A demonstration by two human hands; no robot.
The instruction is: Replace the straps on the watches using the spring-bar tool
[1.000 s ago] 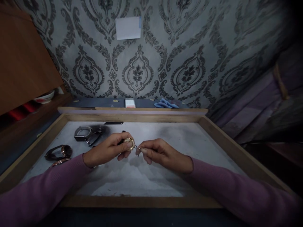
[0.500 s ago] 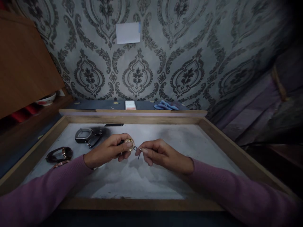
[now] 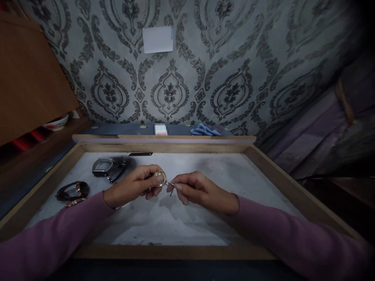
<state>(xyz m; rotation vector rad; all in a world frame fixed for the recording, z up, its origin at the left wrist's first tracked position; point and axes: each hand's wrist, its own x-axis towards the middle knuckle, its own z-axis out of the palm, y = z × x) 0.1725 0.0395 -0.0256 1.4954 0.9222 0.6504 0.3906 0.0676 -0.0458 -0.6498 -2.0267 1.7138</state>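
Observation:
Between the thumb and fingers of my left hand is a round gold watch, its face turned up and partly covered by the thumb. Just to its right, my right hand is closed in a pinch on a thin metal piece. That piece reaches to the watch's right edge; its exact kind is too small to make out. Both hands are above the white surface of a shallow wooden-framed tray.
Left of my hands lie a grey-cased watch, a dark-strapped watch and a rose-gold one partly behind my sleeve. A black flat strip lies near the back rim. Beyond it rests a blue cloth.
Both hands stay almost in place, still holding the watch and the thin metal piece. The metal piece's angle at the watch's edge differs slightly.

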